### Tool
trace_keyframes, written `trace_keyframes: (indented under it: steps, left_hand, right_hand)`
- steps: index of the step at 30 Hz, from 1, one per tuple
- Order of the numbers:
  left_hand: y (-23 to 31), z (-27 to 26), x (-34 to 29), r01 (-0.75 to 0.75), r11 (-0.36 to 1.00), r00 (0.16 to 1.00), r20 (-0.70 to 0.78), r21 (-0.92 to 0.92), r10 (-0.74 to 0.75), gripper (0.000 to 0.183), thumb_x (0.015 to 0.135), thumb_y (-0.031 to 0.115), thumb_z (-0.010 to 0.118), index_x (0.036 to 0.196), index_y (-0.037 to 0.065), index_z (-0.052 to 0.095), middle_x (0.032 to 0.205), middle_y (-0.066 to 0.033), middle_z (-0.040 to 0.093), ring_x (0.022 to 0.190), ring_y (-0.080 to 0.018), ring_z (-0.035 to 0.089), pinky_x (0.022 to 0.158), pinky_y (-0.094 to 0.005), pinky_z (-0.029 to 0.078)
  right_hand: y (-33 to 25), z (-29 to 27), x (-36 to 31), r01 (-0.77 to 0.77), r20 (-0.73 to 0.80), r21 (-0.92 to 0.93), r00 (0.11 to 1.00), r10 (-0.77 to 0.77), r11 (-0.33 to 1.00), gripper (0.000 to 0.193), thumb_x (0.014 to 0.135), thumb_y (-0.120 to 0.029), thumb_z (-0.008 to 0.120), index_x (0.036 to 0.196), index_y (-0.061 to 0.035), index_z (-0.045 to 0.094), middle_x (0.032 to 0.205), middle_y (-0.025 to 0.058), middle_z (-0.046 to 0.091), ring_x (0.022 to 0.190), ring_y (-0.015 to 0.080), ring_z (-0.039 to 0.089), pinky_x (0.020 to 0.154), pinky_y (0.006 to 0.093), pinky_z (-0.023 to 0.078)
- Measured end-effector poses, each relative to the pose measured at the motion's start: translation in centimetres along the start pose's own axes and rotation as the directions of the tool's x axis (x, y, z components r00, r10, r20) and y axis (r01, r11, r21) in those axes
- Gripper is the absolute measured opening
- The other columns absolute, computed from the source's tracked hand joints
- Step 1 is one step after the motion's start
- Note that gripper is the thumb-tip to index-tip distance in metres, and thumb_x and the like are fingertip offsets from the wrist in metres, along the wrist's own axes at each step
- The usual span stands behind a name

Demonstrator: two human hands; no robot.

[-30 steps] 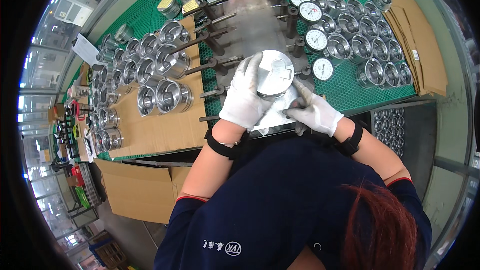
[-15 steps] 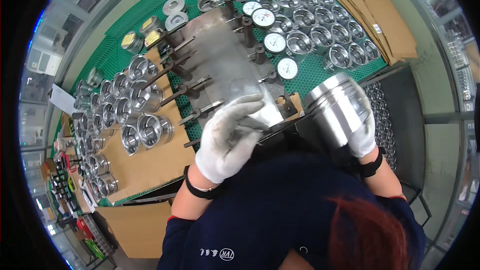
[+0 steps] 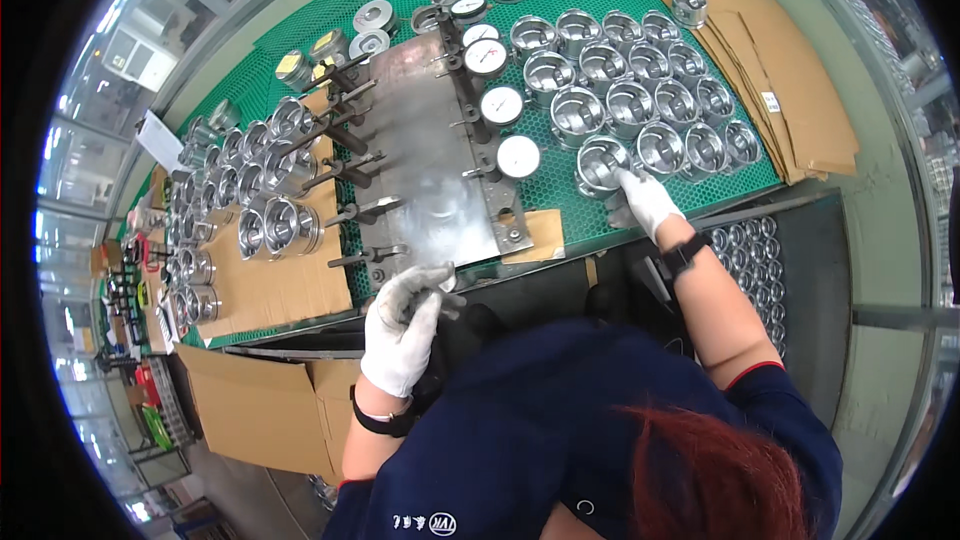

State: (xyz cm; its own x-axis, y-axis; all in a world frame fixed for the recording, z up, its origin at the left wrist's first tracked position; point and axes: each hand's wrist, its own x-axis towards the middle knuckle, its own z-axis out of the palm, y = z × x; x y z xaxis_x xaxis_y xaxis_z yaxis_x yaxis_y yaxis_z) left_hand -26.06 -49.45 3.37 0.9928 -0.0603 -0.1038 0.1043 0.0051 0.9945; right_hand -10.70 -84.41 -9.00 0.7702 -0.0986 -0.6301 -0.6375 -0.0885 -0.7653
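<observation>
My right hand [image 3: 648,202], in a white glove, has its fingers on the rim and side of a silver metal piston [image 3: 603,166]. This piston stands hollow end up at the near corner of a group of pistons [image 3: 630,105] on the green mat. My left hand [image 3: 405,328], gloved too, hangs just in front of the table's near edge with its fingers loosely curled and apart, and nothing shows in it. Closest to it is the near end of a steel plate fixture [image 3: 430,155], which has rods down its left side and round dial gauges [image 3: 518,156] along its right.
More pistons [image 3: 292,228] stand on a cardboard sheet [image 3: 300,290] at the left. Flat brown cardboard [image 3: 790,80] lies at the far right. Below the table's right edge are rows of pistons [image 3: 750,270]. A cardboard box [image 3: 255,405] is below the left side.
My right hand has carried the piston from in front of me to the group on the right and lowered it onto the mat. My left hand has drawn back toward me, away from the fixture.
</observation>
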Motion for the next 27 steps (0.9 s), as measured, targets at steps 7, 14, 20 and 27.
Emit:
trace_keyframes:
  steps: [7, 14, 20, 27]
  left_hand:
    - [-2.0, 8.8, -3.2, 0.143, 0.985, 0.983, -0.133, 0.101, -0.129, 0.029, 0.103, 0.009, 0.054, 0.126, -0.008, 0.058, 0.124, -0.0193, 0.066, 0.097, -0.0240, 0.072, 0.083, -0.0346, 0.059]
    - [-1.4, 14.5, -4.9, 0.193, 0.974, 0.966, -0.198, 0.123, -0.166, 0.026, 0.103, 0.008, 0.055, 0.124, -0.006, 0.061, 0.124, -0.0182, 0.066, 0.096, -0.0224, 0.072, 0.083, -0.0338, 0.058]
    - [0.9, 16.4, 2.3, 0.176, 0.939, 0.984, -0.088, 0.294, -0.156, 0.025, 0.102, 0.011, 0.058, 0.122, -0.003, 0.064, 0.114, -0.0125, 0.071, 0.092, -0.0183, 0.072, 0.083, -0.0317, 0.057]
    - [2.1, 21.6, 19.3, -0.117, 0.818, 0.990, 0.005, 0.563, 0.138, 0.036, 0.094, 0.026, 0.067, 0.120, 0.000, 0.066, 0.111, -0.0228, 0.071, 0.105, -0.0334, 0.070, 0.092, -0.0394, 0.054]
  right_hand:
    - [-7.3, -4.3, 4.3, 0.582, 0.464, -0.812, 0.677, -0.571, 0.031, 0.054, 0.094, -0.027, 0.064, 0.143, -0.0084, 0.053, 0.113, 0.0249, 0.069, 0.100, 0.0403, 0.069, 0.091, 0.0422, 0.055]
    - [-8.2, -0.3, 9.5, 0.419, 0.398, -0.894, 0.906, -0.145, 0.159, 0.061, 0.086, -0.029, 0.065, 0.143, -0.0082, 0.055, 0.139, 0.0259, 0.060, 0.124, 0.0401, 0.062, 0.104, 0.0455, 0.051]
    - [-4.9, -0.9, 6.8, 0.339, 0.172, -0.888, 0.871, -0.459, 0.310, 0.031, 0.102, -0.027, 0.048, 0.123, -0.0155, 0.068, 0.124, 0.0224, 0.061, 0.114, 0.0388, 0.066, 0.094, 0.0481, 0.054]
    - [-2.9, -4.0, 2.6, 0.526, 0.346, -0.815, 0.779, -0.523, 0.244, 0.032, 0.095, -0.016, 0.053, 0.124, -0.0087, 0.065, 0.125, 0.0283, 0.060, 0.110, 0.0458, 0.064, 0.094, 0.0488, 0.054]
